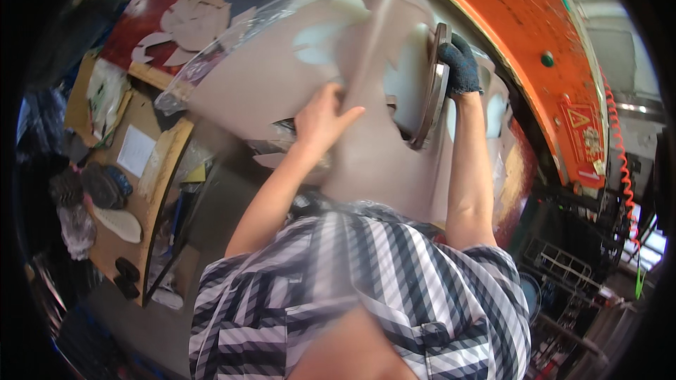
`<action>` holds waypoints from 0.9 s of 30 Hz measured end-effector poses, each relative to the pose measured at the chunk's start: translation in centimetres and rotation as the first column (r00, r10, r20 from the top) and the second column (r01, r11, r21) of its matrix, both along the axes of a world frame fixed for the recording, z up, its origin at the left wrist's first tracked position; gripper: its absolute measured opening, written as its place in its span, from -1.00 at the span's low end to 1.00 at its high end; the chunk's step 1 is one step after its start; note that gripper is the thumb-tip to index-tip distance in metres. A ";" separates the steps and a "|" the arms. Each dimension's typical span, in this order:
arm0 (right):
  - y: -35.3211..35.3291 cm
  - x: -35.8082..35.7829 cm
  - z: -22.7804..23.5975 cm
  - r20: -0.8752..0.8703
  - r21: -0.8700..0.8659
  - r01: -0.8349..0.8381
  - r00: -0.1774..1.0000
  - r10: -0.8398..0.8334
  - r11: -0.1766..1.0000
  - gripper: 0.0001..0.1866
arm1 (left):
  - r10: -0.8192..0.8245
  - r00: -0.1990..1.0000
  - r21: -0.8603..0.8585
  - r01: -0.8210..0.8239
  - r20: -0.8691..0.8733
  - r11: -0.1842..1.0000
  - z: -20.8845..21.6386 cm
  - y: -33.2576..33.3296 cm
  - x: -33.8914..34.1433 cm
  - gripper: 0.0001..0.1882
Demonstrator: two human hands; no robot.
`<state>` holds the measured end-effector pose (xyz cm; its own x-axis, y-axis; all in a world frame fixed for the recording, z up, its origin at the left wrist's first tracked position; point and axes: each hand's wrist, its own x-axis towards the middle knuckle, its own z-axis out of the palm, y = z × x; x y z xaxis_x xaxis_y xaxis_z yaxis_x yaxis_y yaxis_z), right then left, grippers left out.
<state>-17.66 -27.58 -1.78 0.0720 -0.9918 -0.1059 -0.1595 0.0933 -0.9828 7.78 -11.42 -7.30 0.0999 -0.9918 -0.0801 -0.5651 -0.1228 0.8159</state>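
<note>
A large mauve-brown sheet (373, 162) spreads before me, raised in a fold through the middle. Several cut-out holes in it show a pale surface underneath. My left hand (322, 116), bare, lies on the sheet left of the fold, thumb spread away from the fingers. In a dark glove, my right hand (460, 63) grips a long, narrow, curved metal cutting die (436, 88) by its upper part. The die stands on edge over a hole in the sheet. The glove hides part of it, and the right fingertips are partly out of sight.
An orange machine beam (507, 21) arches across the far right, with a red coiled hose (620, 148) beyond. Several cut pieces (193, 14) lie on a red board at the far left. A wooden table (151, 169) at left carries paper, dark objects and a white sole-shaped piece (118, 224).
</note>
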 end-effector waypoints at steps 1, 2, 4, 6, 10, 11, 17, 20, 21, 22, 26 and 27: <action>0.3 -1.3 0.1 0.221 -0.024 -0.063 0.973 0.067 0.998 -0.32 | 0.060 0.998 -0.084 -0.060 -0.006 0.995 0.3 0.2 -0.3 -0.43; 0.6 -2.1 -0.3 0.327 -0.091 -0.066 0.941 0.092 0.994 -0.38 | 0.060 0.998 -0.172 -0.061 -0.008 0.983 0.7 0.4 -0.6 -0.43; 0.8 -3.2 -1.2 0.456 -0.057 -0.029 0.888 0.052 0.998 -0.42 | 0.068 0.998 -0.256 -0.067 -0.003 0.964 1.8 0.5 -1.3 -0.41; 0.7 -3.8 -2.4 0.571 0.029 -0.016 0.821 -0.004 0.999 -0.47 | -0.047 0.997 -0.645 0.079 0.067 0.760 2.9 0.1 -2.5 -0.40; -0.2 -4.4 -4.4 0.773 0.136 -0.139 0.635 -0.017 0.981 -0.39 | -0.294 0.919 -0.573 0.393 0.261 0.719 4.1 -0.6 -6.3 -0.38; -0.4 -4.5 -4.6 0.787 0.119 -0.148 0.617 -0.003 0.982 -0.38 | -0.326 0.892 -0.512 0.448 0.314 0.733 4.2 -0.8 -7.2 -0.37; 0.0 -4.8 -4.6 0.755 0.150 -0.047 0.651 -0.083 0.988 -0.38 | -0.458 0.801 -0.390 0.591 0.385 0.706 3.0 -1.7 -9.4 -0.51; 0.0 -4.5 -4.8 0.791 0.153 -0.034 0.603 -0.102 0.988 -0.44 | -0.513 0.775 -0.437 0.631 0.368 0.641 2.0 -1.9 -8.9 -0.70; -0.1 -4.4 -4.9 0.808 0.153 -0.033 0.579 -0.106 0.988 -0.48 | -0.507 0.790 -0.464 0.613 0.345 0.639 2.0 -2.3 -8.4 -0.76; -0.2 -4.3 -5.1 0.768 0.152 -0.001 0.629 -0.117 0.988 -0.48 | -0.496 0.808 -0.510 0.587 0.318 0.629 2.2 -2.5 -8.0 -0.80; -0.7 -3.7 -5.0 0.761 0.118 -0.080 0.648 -0.039 0.990 -0.48 | -0.164 0.986 -0.689 0.089 -0.043 0.719 5.2 -5.0 -4.4 -0.93; -0.7 -3.4 -4.7 0.737 0.104 -0.108 0.676 -0.003 0.989 -0.48 | 0.019 0.980 -0.578 -0.132 -0.197 0.805 6.4 -5.8 -2.0 -0.91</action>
